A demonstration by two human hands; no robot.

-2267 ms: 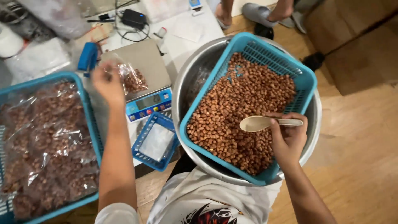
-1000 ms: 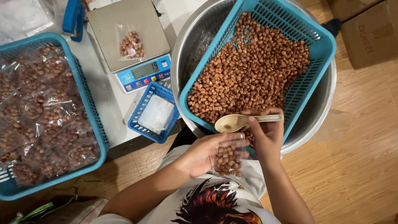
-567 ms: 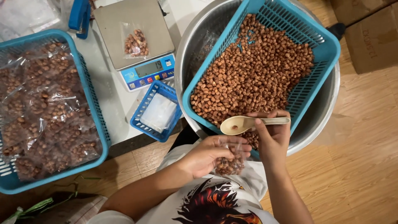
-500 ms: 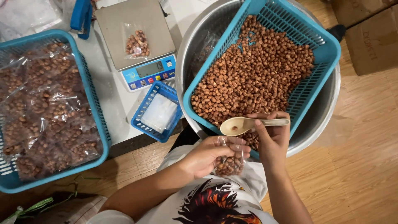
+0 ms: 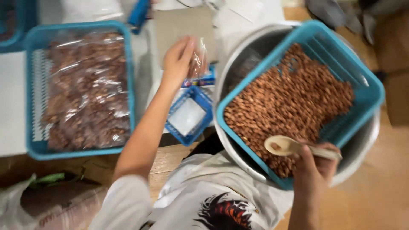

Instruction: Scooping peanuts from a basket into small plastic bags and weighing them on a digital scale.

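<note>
The left hand (image 5: 177, 59) has lifted from the lap toward the scale, pinching a small clear bag of nuts (image 5: 198, 59) — filled and headed for weighing; the right hand (image 5: 315, 164) stays closed around the pale spoon (image 5: 287, 146) over the blue basket (image 5: 366, 85) of loose nuts.

Warm indoor light, strong motion blur

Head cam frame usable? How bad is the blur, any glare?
Head view: motion blur smears the whole frame. The left hand and its small clear bag are soft-edged, and the nuts in the blue basket merge. Glare streaks the packed bags; the right hand and wooden spoon are slightly clearer.
</note>
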